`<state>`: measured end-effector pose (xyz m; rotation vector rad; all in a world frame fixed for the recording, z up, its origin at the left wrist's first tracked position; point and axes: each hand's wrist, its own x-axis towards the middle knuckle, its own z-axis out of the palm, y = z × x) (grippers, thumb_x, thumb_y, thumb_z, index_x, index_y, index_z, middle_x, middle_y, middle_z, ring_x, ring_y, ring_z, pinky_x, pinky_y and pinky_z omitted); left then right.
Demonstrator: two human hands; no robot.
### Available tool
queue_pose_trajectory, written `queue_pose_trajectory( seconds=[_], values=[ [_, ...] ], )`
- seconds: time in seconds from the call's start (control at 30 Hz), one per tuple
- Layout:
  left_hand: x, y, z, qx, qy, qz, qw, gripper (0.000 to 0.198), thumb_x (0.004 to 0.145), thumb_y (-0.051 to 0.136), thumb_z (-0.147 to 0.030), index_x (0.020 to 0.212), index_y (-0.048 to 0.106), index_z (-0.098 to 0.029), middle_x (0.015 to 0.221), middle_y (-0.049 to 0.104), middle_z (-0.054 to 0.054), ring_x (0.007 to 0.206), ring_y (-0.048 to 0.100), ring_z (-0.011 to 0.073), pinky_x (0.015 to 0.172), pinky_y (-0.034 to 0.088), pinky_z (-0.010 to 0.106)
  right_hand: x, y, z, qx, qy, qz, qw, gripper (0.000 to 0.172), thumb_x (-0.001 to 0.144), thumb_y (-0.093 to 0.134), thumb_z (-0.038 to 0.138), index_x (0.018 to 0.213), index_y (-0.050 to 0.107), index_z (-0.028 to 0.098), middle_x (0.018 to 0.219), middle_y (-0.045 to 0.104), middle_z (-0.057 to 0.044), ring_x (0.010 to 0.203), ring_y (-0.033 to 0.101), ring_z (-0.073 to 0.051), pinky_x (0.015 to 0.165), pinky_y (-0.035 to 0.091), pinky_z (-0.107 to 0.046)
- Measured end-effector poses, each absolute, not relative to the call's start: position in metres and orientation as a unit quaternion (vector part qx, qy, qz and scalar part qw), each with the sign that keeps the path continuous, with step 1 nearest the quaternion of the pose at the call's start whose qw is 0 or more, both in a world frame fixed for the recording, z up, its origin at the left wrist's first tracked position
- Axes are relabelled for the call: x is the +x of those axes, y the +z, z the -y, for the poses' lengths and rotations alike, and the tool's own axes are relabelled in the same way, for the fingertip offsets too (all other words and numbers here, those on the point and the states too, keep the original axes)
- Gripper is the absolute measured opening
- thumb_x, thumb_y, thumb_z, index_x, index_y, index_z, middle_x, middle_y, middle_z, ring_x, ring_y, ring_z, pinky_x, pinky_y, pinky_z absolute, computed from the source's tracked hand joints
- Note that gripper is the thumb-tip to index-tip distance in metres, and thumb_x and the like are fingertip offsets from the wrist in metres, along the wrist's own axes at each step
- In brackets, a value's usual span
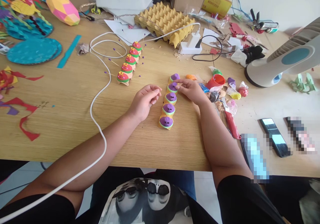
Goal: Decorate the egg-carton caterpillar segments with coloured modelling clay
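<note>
On the wood table before me lies a strip of egg-carton cups (171, 98) with purple clay tops, pale green bands and yellow sides. Small black eyes and mouths show on the nearer tops. My right hand (193, 90) reaches over its far end, thumb and forefinger closed at the second cup from the back. Whether a small piece sits between them is hidden. Just left of the strip, my left hand (147, 100) is apart from it, thumb and fingertips pressed together. Anything held there is too small to make out.
A red-and-green caterpillar strip (130, 63) with pins stands farther back. Clay bags, a red cup (216, 81) and a red-handled cutter (232, 124) lie to the right, near phones (275, 137). A white cable (96, 109) crosses my left arm. A yellow egg tray (162, 22) sits behind.
</note>
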<state>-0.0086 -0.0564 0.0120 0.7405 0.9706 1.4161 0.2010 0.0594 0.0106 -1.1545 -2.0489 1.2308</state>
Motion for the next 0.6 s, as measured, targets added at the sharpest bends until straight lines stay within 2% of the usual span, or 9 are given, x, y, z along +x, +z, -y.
queue_pose_trajectory(
  seconds=[0.27, 0.6],
  values=[
    [-0.0090, 0.0113, 0.0562, 0.318, 0.610, -0.415, 0.595, 0.012, 0.076, 0.073, -0.025, 0.083, 0.067, -0.017, 0.076, 0.061, 0.000, 0.062, 0.049, 0.0063, 0.051, 0.034, 0.017, 0.1976, 0.0145, -0.0551, -0.429, 0.447, 0.746, 0.244, 0.049, 0.079, 0.077, 0.053, 0.113, 0.070, 0.019, 0.056, 0.039, 0.007, 0.050, 0.029, -0.009, 0.047, 0.019, -0.026],
    [-0.0089, 0.0109, 0.0560, 0.316, 0.612, -0.413, 0.596, 0.012, 0.077, 0.073, -0.024, 0.084, 0.066, -0.017, 0.076, 0.060, 0.000, 0.062, 0.050, 0.0063, 0.051, 0.034, 0.017, 0.1984, 0.0135, -0.0562, -0.426, 0.461, 0.740, 0.243, 0.050, 0.079, 0.077, 0.055, 0.114, 0.068, 0.019, 0.056, 0.038, 0.008, 0.049, 0.028, -0.008, 0.047, 0.019, -0.026]
  ],
)
